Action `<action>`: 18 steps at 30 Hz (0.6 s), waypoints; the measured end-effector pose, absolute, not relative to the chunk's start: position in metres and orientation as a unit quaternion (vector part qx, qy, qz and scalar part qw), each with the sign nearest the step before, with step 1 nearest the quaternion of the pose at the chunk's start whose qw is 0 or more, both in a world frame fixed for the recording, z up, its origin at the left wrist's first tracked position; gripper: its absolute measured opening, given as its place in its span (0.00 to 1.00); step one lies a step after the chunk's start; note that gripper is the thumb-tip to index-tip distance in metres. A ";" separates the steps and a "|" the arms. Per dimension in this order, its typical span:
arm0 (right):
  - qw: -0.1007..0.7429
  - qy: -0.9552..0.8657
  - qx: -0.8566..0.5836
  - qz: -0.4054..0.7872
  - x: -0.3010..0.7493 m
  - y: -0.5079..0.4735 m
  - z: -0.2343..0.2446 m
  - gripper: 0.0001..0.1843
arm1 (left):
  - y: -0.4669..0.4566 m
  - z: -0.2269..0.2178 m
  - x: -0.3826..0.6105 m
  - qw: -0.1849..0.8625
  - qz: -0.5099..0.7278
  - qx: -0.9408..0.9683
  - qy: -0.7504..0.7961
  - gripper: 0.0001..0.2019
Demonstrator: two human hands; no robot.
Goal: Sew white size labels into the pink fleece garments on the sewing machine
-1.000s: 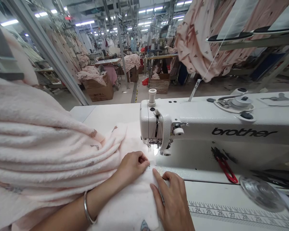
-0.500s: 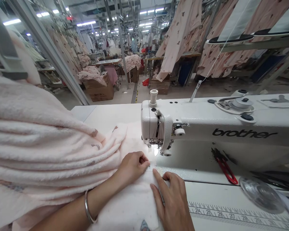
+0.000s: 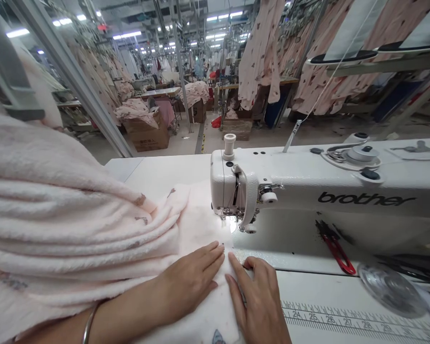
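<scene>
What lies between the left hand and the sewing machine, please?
The head view shows pale pink fabric between the left hand and the sewing machine.

Extends left forearm [image 3: 129, 308] in from the near left, slanted toward the far right, with left hand [image 3: 189, 279] laid palm down, fairly flat, fingers straight and close together, thumb on the near side. Holds right hand [image 3: 256, 291] palm down at the near edge, angled toward the far left, index finger [image 3: 239, 268] stretched out, thumb split off from it, other fingers bent. Has both sets of fingertips close but apart, right wrist running out of view.
</scene>
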State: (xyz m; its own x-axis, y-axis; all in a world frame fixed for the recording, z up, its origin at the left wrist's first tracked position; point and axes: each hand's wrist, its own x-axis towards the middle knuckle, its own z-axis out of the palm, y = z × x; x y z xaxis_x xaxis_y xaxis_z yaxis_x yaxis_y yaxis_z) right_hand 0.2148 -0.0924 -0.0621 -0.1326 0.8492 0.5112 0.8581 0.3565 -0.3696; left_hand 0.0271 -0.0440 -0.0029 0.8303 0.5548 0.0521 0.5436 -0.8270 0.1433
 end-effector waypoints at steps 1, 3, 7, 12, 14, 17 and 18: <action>0.339 -0.752 -0.566 -0.011 0.214 -0.092 -0.062 0.20 | -0.044 -0.006 0.026 0.054 0.041 0.957 0.282 0.25; 0.343 -0.750 -0.565 -0.012 0.214 -0.093 -0.061 0.19 | -0.043 -0.010 0.026 0.043 0.042 0.960 0.275 0.24; 0.329 -0.750 -0.573 0.004 0.214 -0.095 -0.060 0.19 | -0.042 -0.009 0.027 0.024 0.050 0.961 0.271 0.23; 0.329 -0.749 -0.575 0.004 0.214 -0.095 -0.063 0.20 | -0.041 -0.006 0.030 0.018 0.059 0.963 0.264 0.24; 0.328 -0.753 -0.570 -0.004 0.213 -0.096 -0.065 0.20 | -0.041 -0.007 0.030 0.019 0.059 0.963 0.262 0.24; 0.322 -0.760 -0.564 -0.017 0.217 -0.095 -0.062 0.19 | -0.039 -0.012 0.030 0.013 0.060 0.965 0.257 0.25; 0.322 -0.763 -0.561 -0.011 0.220 -0.092 -0.059 0.19 | -0.038 -0.014 0.030 0.011 0.062 0.966 0.252 0.25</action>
